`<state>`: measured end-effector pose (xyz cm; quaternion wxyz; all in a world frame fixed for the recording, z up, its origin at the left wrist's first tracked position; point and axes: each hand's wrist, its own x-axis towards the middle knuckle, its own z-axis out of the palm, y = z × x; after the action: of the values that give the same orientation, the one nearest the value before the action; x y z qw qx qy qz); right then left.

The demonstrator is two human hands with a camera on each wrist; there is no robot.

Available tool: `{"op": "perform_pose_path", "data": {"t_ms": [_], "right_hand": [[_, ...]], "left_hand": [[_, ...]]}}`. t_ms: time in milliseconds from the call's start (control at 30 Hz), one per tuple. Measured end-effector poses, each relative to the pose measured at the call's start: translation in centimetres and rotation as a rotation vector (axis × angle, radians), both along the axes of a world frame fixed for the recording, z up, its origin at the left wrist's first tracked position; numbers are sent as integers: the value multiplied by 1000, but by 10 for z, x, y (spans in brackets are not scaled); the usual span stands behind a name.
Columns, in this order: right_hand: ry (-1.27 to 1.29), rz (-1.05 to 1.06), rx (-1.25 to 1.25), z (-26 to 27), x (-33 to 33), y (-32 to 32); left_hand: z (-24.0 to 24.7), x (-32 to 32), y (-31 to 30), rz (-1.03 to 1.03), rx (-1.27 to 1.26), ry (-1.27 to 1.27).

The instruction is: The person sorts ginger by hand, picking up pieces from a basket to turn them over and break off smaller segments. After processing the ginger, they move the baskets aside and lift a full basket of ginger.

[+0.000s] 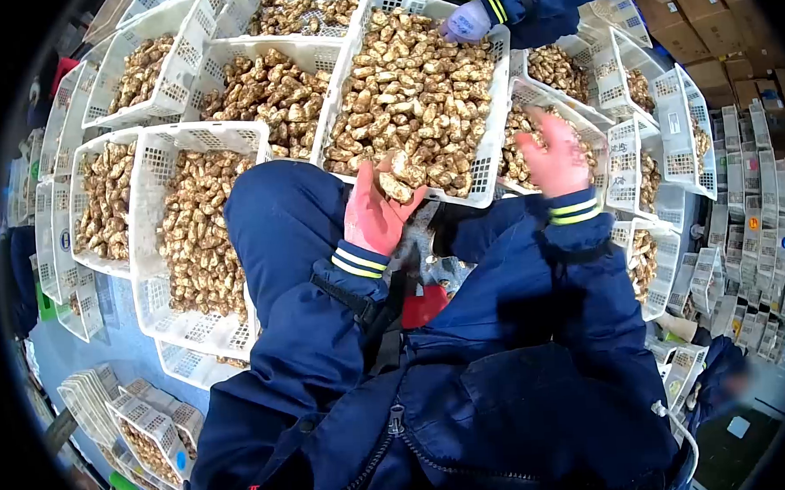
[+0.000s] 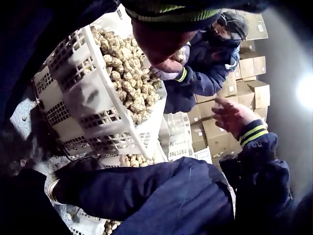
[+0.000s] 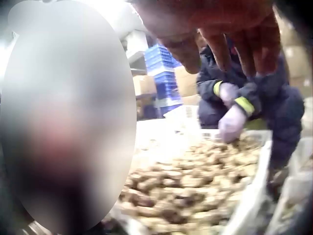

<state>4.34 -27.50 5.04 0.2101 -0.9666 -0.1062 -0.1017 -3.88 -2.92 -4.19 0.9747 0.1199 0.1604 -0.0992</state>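
Note:
My left hand (image 1: 378,215), in a pink glove, holds a knobby tan piece (image 1: 396,188) between thumb and fingers at the near edge of a white crate (image 1: 322,129) heaped with similar pieces. In the left wrist view that hand (image 2: 164,44) is dark, close to the lens, beside the crate (image 2: 105,93). My right hand (image 1: 555,155), blurred, is raised over a crate at the right with its fingers spread and nothing visible in them. The right wrist view has its fingers hanging apart, the hand (image 3: 220,34) above the heaped crate (image 3: 261,169).
Across the crate, another person's gloved hand (image 1: 468,21) touches the pieces. More filled white crates (image 1: 148,231) stand at both sides. Cardboard boxes (image 1: 695,7) are stacked at the back right, and blue crates (image 3: 162,73) stand behind in the right wrist view.

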Motion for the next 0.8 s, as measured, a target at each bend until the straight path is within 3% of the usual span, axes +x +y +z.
{"op": "perform_pose_path", "data": {"t_ms": [33, 67, 133, 233, 267, 300, 367, 400, 500, 567, 633, 800], "right_hand": [[404, -14, 439, 2, -15, 36], [251, 234, 388, -12, -25, 56], [358, 348, 477, -30, -28, 96], [462, 311, 431, -33, -24, 117], [697, 223, 716, -26, -22, 112], [716, 235, 855, -28, -15, 107], [899, 132, 1495, -32, -12, 90], [943, 210, 1696, -35, -7, 84], [1019, 240, 1912, -42, -5, 74], [976, 238, 1733, -42, -9, 78], [1000, 334, 1711, -45, -10, 78], [1128, 107, 1671, -34, -12, 72]], "left_hand": [[5, 1, -1, -33, -7, -1], [8, 3, -1, -65, -13, -1], [7, 3, 2, -151, -36, -46], [11, 5, 7, -177, -57, -76], [15, 3, 7, -144, -43, -9], [21, 3, 6, -110, -30, 59], [9, 3, 8, -109, -125, 38], [5, 3, 8, -124, -164, 4], [-2, 3, 8, -145, -183, -23], [-5, 2, 9, -141, -153, 1], [-12, 2, 11, -131, -202, -49], [-8, 1, 12, -119, -107, 72]]}}
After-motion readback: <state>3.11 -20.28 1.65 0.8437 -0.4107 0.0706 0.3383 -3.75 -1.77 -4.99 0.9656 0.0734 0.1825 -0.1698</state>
